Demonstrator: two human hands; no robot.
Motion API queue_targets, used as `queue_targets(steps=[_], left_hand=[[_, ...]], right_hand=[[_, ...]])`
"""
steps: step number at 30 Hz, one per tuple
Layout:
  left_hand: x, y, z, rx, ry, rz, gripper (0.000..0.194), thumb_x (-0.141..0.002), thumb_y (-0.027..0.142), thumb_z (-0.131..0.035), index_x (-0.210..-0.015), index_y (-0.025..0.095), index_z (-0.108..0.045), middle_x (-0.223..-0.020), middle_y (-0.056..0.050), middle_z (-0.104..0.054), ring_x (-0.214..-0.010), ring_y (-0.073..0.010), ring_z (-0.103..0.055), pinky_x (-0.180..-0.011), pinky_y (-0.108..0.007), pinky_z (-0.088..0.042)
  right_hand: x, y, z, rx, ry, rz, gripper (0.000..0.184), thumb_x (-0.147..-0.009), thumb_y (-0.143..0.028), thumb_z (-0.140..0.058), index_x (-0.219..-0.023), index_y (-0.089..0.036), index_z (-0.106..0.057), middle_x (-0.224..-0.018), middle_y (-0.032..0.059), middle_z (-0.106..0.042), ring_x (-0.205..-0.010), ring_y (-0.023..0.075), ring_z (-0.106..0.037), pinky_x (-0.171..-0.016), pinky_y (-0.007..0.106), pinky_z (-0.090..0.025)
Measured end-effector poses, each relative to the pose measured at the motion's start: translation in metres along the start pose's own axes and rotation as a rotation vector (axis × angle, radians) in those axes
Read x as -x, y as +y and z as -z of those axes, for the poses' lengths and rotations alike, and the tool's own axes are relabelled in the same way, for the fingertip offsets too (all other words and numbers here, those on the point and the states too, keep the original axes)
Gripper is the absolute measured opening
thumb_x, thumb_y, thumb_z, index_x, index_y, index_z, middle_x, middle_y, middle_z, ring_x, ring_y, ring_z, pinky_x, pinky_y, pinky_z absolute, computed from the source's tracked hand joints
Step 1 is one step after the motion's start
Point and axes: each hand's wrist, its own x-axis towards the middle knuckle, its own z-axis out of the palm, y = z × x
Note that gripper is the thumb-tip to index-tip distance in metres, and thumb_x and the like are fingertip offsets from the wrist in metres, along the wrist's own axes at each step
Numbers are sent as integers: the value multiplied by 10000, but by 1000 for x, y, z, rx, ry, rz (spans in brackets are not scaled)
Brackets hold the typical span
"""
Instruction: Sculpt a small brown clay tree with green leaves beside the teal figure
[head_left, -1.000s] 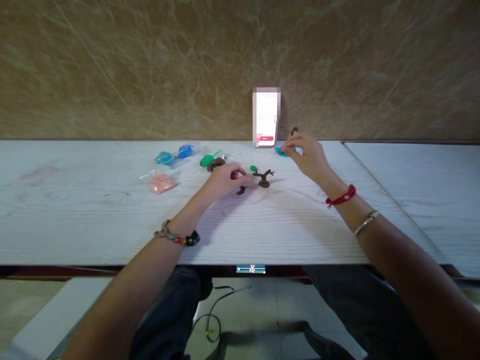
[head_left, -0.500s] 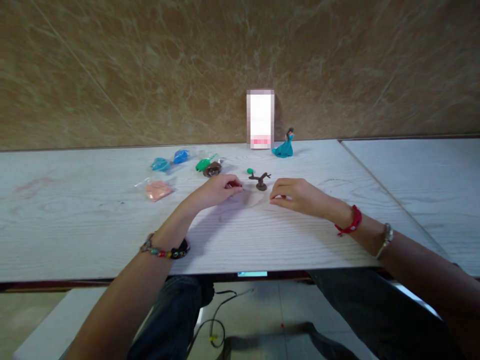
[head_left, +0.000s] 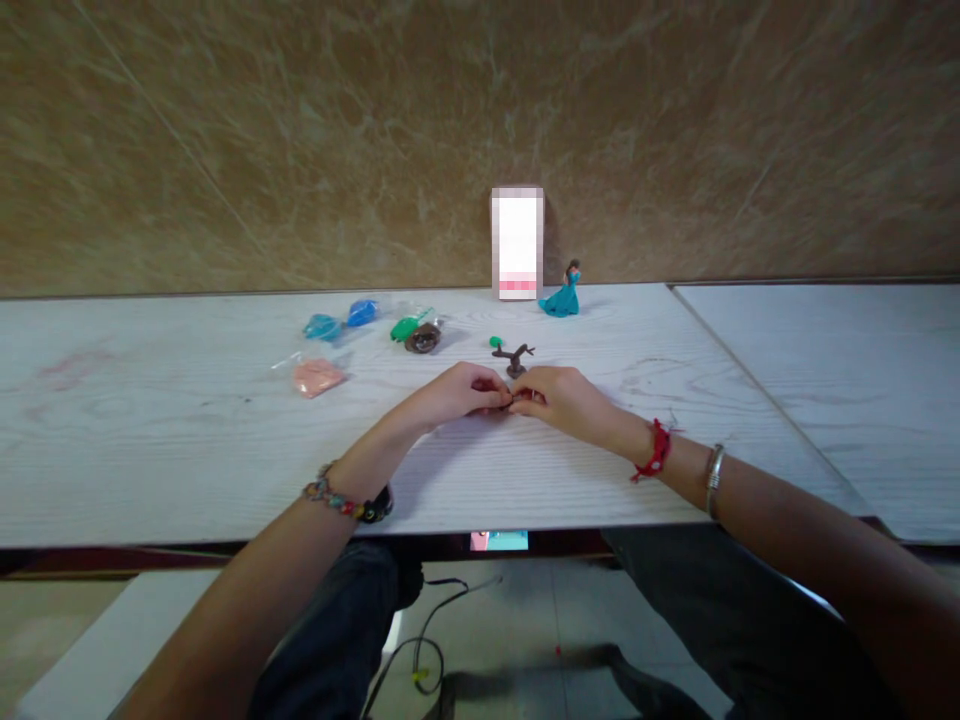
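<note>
Just in front of a small brown clay tree [head_left: 515, 364], my two hands meet at the fingertips. My left hand [head_left: 466, 390] is closed in a pinch. My right hand [head_left: 564, 395] pinches from the other side, its fingertips touching those of the left. Whatever lies between them is tiny, dark and mostly hidden by the fingers. The tree stands upright on a round base with forked branches. A small green lump of clay [head_left: 496, 342] is by its left branch.
Behind stand a clay figure in a teal dress [head_left: 562, 299] and a phone [head_left: 517, 245] propped against the wall. Bagged clay lies left: teal [head_left: 322, 327], blue [head_left: 362, 313], green [head_left: 405, 329], brown [head_left: 424, 339] and peach [head_left: 318, 378]. The white tabletop [head_left: 187, 440] ends near my lap.
My hands were apart on either side of the tree; they have come together in front of it, fingertips touching. The view has shifted slightly.
</note>
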Motion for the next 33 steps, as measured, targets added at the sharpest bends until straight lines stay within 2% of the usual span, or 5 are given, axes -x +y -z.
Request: queue_targets(steps=[9, 18, 21, 24, 33], left_hand=[[0, -1, 0, 23, 17, 46, 152, -662, 238, -630, -737, 106, -642, -557, 19, -558, -417, -30, -353, -403, -179, -228], [2, 0, 4, 94, -21, 74, 125, -641, 165, -628, -760, 135, -604, -699, 12, -646, -668, -91, -569, -651, -220, -427], [4, 2, 3, 183, 2, 117, 223, -630, 150, -642, -836, 144, -557, -742, 7, -658, -700, -102, -596, -676, -241, -448], [5, 4, 0, 215, -19, 136, 298, -628, 127, -641, -898, 155, -519, -748, 13, -660, -705, -105, -604, -688, -255, -456], [3, 0, 5, 16, -62, 40, 235, -644, 197, -612, -868, 146, -561, -739, 12, -632, -683, -104, -563, -638, -226, -418]], right_hand=[[-1, 2, 0, -50, -2, 34, 113, -784, -163, -538, -834, -138, -636, -781, 52, -642, -697, 123, -538, -635, 234, -367], [-2, 4, 2, -174, -6, -38, 98, -758, -155, -544, -806, -123, -624, -694, 18, -608, -604, 89, -509, -573, 210, -372], [-1, 2, 3, -143, -25, 38, 176, -745, -174, -587, -915, -149, -628, -802, 35, -639, -690, 111, -545, -643, 232, -397], [-1, 0, 4, -94, -51, 103, 143, -763, -152, -572, -885, -166, -644, -870, 45, -649, -786, 130, -563, -713, 248, -400], [-2, 3, 4, -55, -64, 61, 94, -797, -184, -524, -820, -136, -602, -792, 50, -622, -714, 127, -534, -654, 244, -373]])
